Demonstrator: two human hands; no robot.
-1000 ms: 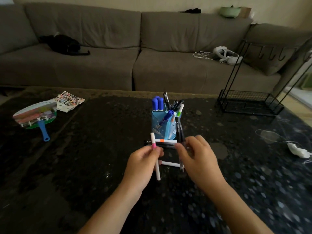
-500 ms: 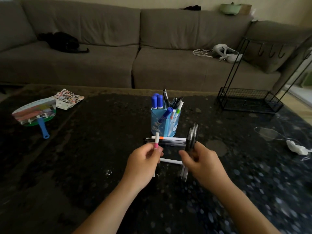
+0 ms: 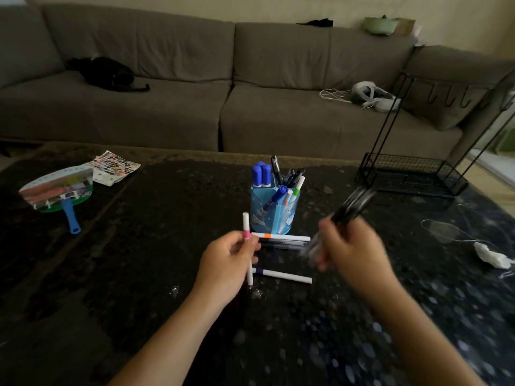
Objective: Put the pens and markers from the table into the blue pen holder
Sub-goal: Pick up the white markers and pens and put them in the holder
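The blue pen holder [image 3: 274,217] stands mid-table, holding several pens and markers. My left hand [image 3: 225,264] grips a white marker with a pink band [image 3: 245,224], held upright just left of the holder. My right hand [image 3: 351,250] holds a blurred bundle of black pens [image 3: 352,206], tilted up to the right of the holder. On the table before the holder lie a white marker with an orange band [image 3: 281,237], dark pens [image 3: 284,243] beside it, and a white marker with a blue band [image 3: 284,275] nearer to me.
A hand fan [image 3: 60,193] and a printed sheet [image 3: 114,165] lie at the table's left. A black wire rack [image 3: 412,174] stands at the back right, a white cable and plug [image 3: 490,254] at the right. A grey sofa [image 3: 195,79] runs behind.
My right hand has lifted the bundle of black pens off the table and swung it up to the right. The left hand has raised the pink-banded marker slightly.
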